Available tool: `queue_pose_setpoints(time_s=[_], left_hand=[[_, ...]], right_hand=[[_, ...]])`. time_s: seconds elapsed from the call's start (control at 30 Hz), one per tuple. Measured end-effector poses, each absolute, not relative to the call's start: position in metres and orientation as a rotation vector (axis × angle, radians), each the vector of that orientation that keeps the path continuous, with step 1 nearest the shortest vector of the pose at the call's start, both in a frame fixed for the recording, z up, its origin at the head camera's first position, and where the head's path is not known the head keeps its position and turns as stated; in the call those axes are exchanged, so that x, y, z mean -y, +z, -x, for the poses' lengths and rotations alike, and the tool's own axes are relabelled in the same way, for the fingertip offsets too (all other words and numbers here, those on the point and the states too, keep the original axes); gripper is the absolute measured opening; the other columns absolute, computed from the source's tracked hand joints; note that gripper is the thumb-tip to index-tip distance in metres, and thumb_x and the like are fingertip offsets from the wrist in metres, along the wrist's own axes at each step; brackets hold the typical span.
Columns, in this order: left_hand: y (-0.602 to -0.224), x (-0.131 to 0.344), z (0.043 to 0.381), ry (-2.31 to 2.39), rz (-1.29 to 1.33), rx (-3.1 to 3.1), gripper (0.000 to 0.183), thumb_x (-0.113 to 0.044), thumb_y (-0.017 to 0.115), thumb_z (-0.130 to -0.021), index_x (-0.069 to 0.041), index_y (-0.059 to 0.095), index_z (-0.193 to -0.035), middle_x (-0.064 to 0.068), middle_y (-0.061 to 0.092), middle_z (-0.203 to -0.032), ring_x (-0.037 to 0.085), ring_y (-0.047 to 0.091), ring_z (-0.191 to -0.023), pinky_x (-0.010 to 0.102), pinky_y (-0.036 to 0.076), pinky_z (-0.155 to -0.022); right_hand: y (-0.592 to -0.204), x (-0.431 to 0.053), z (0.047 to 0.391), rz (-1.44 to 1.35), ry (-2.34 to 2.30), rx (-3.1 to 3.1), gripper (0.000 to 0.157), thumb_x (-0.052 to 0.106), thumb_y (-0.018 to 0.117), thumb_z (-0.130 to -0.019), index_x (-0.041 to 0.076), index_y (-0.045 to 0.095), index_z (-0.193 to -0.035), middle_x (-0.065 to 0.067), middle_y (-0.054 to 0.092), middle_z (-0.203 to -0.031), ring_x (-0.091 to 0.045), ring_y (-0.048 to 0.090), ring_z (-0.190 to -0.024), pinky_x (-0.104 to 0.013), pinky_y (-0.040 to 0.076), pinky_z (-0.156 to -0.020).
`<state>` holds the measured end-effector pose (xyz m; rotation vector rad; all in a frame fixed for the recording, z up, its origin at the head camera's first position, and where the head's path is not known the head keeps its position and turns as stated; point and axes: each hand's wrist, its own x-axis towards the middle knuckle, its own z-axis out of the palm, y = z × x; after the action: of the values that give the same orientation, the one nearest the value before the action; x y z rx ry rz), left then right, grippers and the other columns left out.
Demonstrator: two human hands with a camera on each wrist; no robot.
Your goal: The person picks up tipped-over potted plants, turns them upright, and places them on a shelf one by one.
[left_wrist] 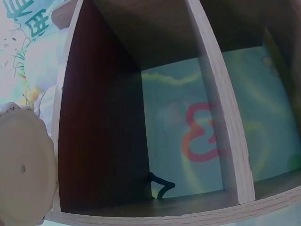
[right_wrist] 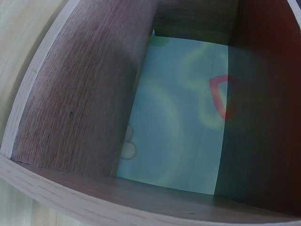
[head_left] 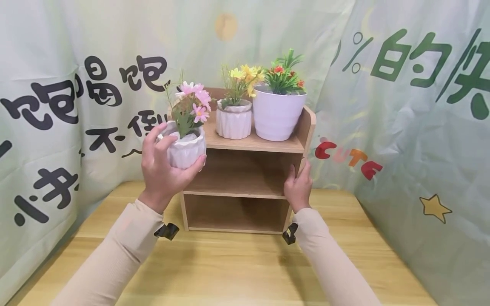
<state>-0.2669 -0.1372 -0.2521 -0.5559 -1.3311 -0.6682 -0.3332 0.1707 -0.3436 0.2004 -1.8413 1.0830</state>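
Note:
My left hand (head_left: 162, 170) grips a small white ribbed flowerpot (head_left: 186, 151) with pink artificial flowers (head_left: 197, 100), at the left front of the wooden shelf's top board. Its fingers wrap the left side and the thumb presses the right. In the left wrist view the pot's pale underside (left_wrist: 23, 165), with a small hole, faces the camera. The right hand (head_left: 299, 185) holds the right side panel of the wooden shelf (head_left: 237, 193) at middle height, thumb toward the front and fingers along the outside. Neither hand shows in the wrist views.
On the top board stand a white ribbed pot (head_left: 234, 121) with yellow flowers and a larger white pot (head_left: 279, 114) with red flowers and green leaves. Below are two compartments, backless in the wrist views. The shelf stands on a wooden table (head_left: 237, 267), with printed curtains (head_left: 398, 127) around it.

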Motion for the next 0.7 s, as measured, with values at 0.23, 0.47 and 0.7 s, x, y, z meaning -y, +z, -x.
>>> queue_pose_setpoints(time_s=[0.23, 0.47, 0.7], left_hand=[[-0.246, 0.135, 0.268, -0.663, 0.549, 1.351, 0.058, -0.038, 0.081, -0.065, -0.009, 0.052, -0.106, 0.022, 0.056, -0.124, 0.039, 0.056, -0.113, 0.053, 0.051, -0.086], [-0.234, 0.127, 0.271, -0.660, 0.564, 1.335, 0.057, -0.033, 0.083, -0.064, -0.011, 0.051, -0.106, 0.022, 0.057, -0.125, 0.036, 0.055, -0.117, 0.051, 0.051, -0.087], [-0.230, 0.123, 0.276, -0.646, 0.581, 1.348, 0.055, -0.032, 0.081, -0.065, -0.010, 0.051, -0.106, 0.024, 0.056, -0.124, 0.035, 0.052, -0.123, 0.050, 0.049, -0.092]], right_hand=[[-0.345, -0.170, 0.334, -0.208, 1.074, 1.817, 0.039, 0.014, 0.053, -0.098, -0.005, 0.042, -0.130, -0.029, 0.062, -0.109, -0.043, 0.062, -0.101, -0.055, 0.048, -0.089], [-0.342, -0.170, 0.335, -0.195, 1.052, 1.801, 0.037, 0.013, 0.054, -0.097, -0.006, 0.044, -0.128, -0.030, 0.062, -0.107, -0.044, 0.062, -0.101, -0.057, 0.048, -0.088], [-0.342, -0.170, 0.334, -0.188, 1.076, 1.822, 0.038, 0.014, 0.054, -0.097, -0.004, 0.043, -0.129, -0.029, 0.062, -0.109, -0.044, 0.061, -0.103, -0.056, 0.048, -0.090]])
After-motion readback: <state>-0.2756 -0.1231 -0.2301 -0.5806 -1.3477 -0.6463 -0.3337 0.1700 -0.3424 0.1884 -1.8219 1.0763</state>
